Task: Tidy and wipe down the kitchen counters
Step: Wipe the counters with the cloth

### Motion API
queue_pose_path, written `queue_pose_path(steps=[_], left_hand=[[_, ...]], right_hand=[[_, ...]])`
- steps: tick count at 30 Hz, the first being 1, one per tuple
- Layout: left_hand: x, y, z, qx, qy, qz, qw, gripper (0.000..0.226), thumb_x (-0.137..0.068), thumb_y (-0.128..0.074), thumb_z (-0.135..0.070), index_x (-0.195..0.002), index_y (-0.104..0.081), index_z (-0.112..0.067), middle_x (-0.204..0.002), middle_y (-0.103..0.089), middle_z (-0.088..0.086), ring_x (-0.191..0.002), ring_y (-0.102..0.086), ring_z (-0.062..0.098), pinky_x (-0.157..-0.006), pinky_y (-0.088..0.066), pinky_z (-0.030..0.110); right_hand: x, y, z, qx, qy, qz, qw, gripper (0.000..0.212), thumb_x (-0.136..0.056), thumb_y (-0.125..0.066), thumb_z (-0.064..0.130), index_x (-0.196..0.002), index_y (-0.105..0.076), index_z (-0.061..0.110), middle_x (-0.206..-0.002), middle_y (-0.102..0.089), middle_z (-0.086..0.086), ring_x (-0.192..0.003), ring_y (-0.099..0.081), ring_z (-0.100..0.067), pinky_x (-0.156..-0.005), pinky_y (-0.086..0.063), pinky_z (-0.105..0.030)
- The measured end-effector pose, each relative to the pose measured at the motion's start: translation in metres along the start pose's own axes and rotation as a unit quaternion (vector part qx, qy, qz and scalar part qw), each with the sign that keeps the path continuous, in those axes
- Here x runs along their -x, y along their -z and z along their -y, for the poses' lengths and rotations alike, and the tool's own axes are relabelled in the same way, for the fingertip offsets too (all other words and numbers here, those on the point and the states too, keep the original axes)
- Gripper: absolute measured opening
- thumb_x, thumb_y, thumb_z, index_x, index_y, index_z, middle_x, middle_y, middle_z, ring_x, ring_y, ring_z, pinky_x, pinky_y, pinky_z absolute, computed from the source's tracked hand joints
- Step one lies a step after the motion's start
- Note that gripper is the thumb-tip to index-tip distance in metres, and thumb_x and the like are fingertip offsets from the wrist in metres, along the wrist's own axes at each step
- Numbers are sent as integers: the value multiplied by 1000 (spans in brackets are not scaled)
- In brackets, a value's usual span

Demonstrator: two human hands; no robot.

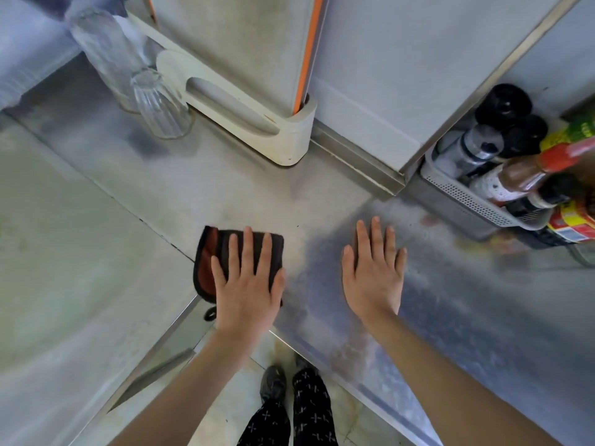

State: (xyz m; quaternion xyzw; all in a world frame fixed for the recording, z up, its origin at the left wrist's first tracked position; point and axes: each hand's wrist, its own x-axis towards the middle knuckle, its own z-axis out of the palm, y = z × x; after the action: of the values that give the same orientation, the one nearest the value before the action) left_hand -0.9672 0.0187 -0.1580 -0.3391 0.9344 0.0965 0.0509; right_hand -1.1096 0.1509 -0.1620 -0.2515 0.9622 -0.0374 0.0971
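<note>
A dark folded cloth (214, 252) with a reddish inner layer lies on the steel counter (244, 194) at its inner front corner. My left hand (246, 284) presses flat on top of the cloth, fingers spread and pointing away from me. My right hand (373, 268) rests flat on the bare counter just to the right of the cloth, fingers apart, holding nothing. The counter under the right hand looks streaked and dull.
An upturned ribbed glass (161, 106) and a taller clear container (106, 56) stand at the back left. A white appliance base (283, 136) with an orange strip sits behind. A perforated grey basket (467, 201) of sauce bottles and black-capped grinders stands at the right. The floor and my legs show below the counter edge.
</note>
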Motion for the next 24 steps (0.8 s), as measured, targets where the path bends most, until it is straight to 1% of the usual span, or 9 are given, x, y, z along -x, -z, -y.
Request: queue_pose_path(steps=[2, 5, 7, 9, 12, 16, 18, 21, 24], left_hand=[[15, -1, -5, -6, -40, 20, 999, 59, -92, -25, -46, -144, -26, -19, -151, -27, 13, -137, -28, 34, -102, -29, 59], [-6, 6, 4, -23, -82, 34, 996, 60, -90, -26, -50, -142, -31, -21, -151, -28, 11, -137, -29, 32, -101, -31, 60], [-38, 13, 12, -14, -53, 36, 998, 61, -90, -21, -52, -145, -21, -25, -155, -16, 7, -141, -16, 29, -107, -21, 58], [-67, 19, 13, 1, 11, 34, 999, 62, -91, -16, -52, -147, -8, -27, -157, -4, 5, -143, -4, 27, -110, -11, 56], [-75, 18, 0, 2, 40, 25, 999, 61, -93, -15, -49, -148, -4, -24, -157, -1, 7, -143, -1, 29, -110, -9, 57], [-32, 9, -19, -34, -97, 37, 994, 58, -94, -24, -47, -145, -24, -20, -153, -22, 10, -139, -24, 32, -105, -27, 58], [-24, 7, -21, -31, -114, 57, 991, 57, -94, -24, -48, -144, -25, -23, -152, -25, 7, -138, -27, 30, -104, -29, 56], [-44, 14, -24, -9, -51, 43, 998, 55, -95, -24, -48, -145, -22, -27, -155, -19, 3, -141, -20, 27, -108, -24, 54], [-72, 21, -38, 43, 63, 49, 996, 55, -97, -20, -46, -147, -6, -30, -157, 2, -1, -144, 3, 22, -112, -6, 51]], right_hand=[[-1, 0, 0, -7, 2, 2, 1000, 59, -95, -9, 45, -149, -14, 22, -158, -9, -2, -145, -4, -28, -114, -10, -50], [-2, 0, 0, -14, 6, -1, 1000, 57, -96, -13, 43, -148, -18, 22, -158, -12, -3, -145, -6, -29, -114, -12, -51], [-2, -1, 0, -16, 4, -9, 1000, 56, -96, -16, 43, -147, -23, 20, -157, -17, -5, -144, -12, -31, -112, -17, -52], [-2, -2, 0, -14, 4, -16, 1000, 56, -96, -19, 41, -146, -28, 18, -155, -23, -7, -142, -18, -33, -110, -21, -54], [-3, -4, -1, -15, 9, -18, 1000, 55, -96, -21, 41, -145, -29, 17, -154, -24, -7, -141, -20, -33, -110, -23, -54], [-2, -2, -2, -25, 15, -12, 999, 55, -97, -20, 41, -145, -29, 16, -155, -22, -7, -142, -18, -33, -111, -21, -55], [-2, -2, -3, -29, 16, -7, 999, 56, -96, -18, 41, -145, -29, 16, -155, -22, -7, -142, -18, -33, -111, -20, -55], [-2, -1, -2, -31, 18, -9, 999, 56, -96, -19, 41, -144, -32, 15, -154, -26, -8, -141, -20, -34, -110, -19, -55], [-2, -1, -3, -36, 20, -8, 999, 55, -95, -21, 39, -144, -31, 15, -153, -26, -8, -142, -20, -33, -110, -18, -54]])
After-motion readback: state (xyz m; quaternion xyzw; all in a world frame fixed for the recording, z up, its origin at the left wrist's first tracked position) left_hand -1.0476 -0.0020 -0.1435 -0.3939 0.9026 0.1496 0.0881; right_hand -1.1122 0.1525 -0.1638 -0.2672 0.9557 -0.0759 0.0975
